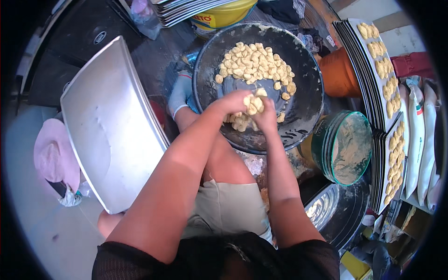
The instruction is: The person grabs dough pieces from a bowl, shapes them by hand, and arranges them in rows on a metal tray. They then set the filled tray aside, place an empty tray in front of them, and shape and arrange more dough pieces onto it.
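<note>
A wide black basin (305, 70) lies before me, holding a heap of small pale dough pieces (254, 60) on its far side. Over the near half of the basin, my left hand (232, 102) and my right hand (266, 116) are brought together. Between them they grip a cluster of dough pieces (254, 103), the fingers curled around it from both sides. More dough pieces (240, 123) sit just below the hands, partly hidden by them. A few loose, browner pieces lie by the heap's right edge.
An empty metal tray (109, 121) rests at my left. Stacked trays with dough pieces (392, 158) stand at the right, near a green-rimmed sieve stack (350, 149) and an orange bucket (338, 72). A yellow tub (224, 18) is behind the basin; another black basin (352, 210) lies near right.
</note>
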Demonstrator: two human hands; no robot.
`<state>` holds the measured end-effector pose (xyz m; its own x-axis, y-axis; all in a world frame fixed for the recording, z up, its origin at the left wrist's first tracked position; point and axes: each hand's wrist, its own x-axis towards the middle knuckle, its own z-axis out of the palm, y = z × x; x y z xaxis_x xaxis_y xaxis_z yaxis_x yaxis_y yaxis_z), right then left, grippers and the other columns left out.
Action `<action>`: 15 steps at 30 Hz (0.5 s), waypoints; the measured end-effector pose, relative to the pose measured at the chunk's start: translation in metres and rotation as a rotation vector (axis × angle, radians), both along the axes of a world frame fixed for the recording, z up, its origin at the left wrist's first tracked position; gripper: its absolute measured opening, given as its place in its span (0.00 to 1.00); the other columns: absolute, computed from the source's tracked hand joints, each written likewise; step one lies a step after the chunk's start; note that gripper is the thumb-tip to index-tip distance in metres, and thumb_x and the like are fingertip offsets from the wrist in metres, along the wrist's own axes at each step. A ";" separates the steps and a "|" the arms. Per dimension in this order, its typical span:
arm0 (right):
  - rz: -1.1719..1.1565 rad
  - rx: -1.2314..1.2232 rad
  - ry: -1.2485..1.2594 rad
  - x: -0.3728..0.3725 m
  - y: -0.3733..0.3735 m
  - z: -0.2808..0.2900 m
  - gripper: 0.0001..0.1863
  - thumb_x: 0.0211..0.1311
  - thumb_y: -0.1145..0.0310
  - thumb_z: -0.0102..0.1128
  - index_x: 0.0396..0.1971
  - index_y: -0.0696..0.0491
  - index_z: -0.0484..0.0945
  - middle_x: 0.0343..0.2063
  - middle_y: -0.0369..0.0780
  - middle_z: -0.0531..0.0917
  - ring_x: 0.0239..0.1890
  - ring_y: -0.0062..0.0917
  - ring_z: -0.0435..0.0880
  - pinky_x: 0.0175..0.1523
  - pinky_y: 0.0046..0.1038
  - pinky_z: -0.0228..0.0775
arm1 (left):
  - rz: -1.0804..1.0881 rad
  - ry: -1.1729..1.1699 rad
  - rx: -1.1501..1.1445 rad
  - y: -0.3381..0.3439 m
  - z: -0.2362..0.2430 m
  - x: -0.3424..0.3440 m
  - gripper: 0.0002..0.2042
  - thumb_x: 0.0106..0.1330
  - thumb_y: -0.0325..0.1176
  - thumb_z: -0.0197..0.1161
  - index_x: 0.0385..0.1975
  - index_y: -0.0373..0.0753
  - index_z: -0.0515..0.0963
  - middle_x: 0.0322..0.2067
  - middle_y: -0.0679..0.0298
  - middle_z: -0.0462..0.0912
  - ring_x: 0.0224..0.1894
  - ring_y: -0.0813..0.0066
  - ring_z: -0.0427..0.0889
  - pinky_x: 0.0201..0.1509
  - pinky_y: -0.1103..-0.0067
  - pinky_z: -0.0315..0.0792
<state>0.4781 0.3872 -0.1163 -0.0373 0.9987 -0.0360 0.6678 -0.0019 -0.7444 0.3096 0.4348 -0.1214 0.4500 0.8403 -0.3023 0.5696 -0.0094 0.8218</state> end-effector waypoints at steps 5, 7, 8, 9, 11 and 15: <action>0.291 -0.211 -0.227 -0.015 -0.049 -0.032 0.29 0.48 0.60 0.69 0.54 0.49 0.76 0.52 0.50 0.77 0.55 0.47 0.77 0.58 0.41 0.70 | -0.132 0.225 0.149 -0.058 -0.040 -0.017 0.22 0.49 0.43 0.71 0.44 0.41 0.81 0.41 0.51 0.85 0.42 0.56 0.85 0.45 0.68 0.77; 0.147 -0.198 -0.189 -0.006 -0.043 -0.010 0.28 0.49 0.60 0.69 0.53 0.50 0.76 0.51 0.49 0.77 0.52 0.48 0.78 0.56 0.42 0.71 | -0.180 0.327 -0.066 -0.047 0.009 0.009 0.15 0.53 0.35 0.66 0.40 0.39 0.82 0.41 0.49 0.85 0.45 0.56 0.84 0.46 0.67 0.77; 0.118 -0.141 -0.149 -0.015 -0.037 0.012 0.28 0.49 0.60 0.69 0.52 0.51 0.76 0.50 0.49 0.78 0.51 0.49 0.78 0.55 0.42 0.71 | -0.084 0.300 -0.043 -0.046 0.028 0.001 0.15 0.52 0.34 0.67 0.40 0.39 0.82 0.42 0.48 0.84 0.45 0.55 0.84 0.47 0.66 0.76; 0.155 -0.122 -0.130 -0.031 -0.029 0.039 0.28 0.49 0.60 0.69 0.52 0.51 0.76 0.50 0.49 0.78 0.51 0.49 0.78 0.55 0.42 0.71 | 0.018 0.276 -0.009 -0.042 0.051 -0.018 0.15 0.50 0.32 0.67 0.40 0.39 0.82 0.42 0.48 0.84 0.46 0.53 0.84 0.47 0.66 0.76; 0.245 0.075 -0.102 -0.040 -0.008 0.089 0.26 0.49 0.62 0.69 0.49 0.52 0.77 0.48 0.48 0.77 0.49 0.49 0.78 0.52 0.43 0.72 | 0.148 0.238 0.050 -0.043 0.109 -0.036 0.16 0.49 0.31 0.67 0.41 0.38 0.81 0.42 0.47 0.83 0.46 0.52 0.83 0.48 0.67 0.76; 0.437 0.339 0.070 -0.120 -0.012 0.203 0.26 0.46 0.64 0.71 0.47 0.55 0.77 0.47 0.47 0.77 0.48 0.47 0.78 0.51 0.39 0.72 | 0.504 0.040 0.364 -0.094 0.212 -0.118 0.19 0.49 0.27 0.64 0.44 0.36 0.76 0.40 0.52 0.82 0.45 0.54 0.81 0.50 0.70 0.75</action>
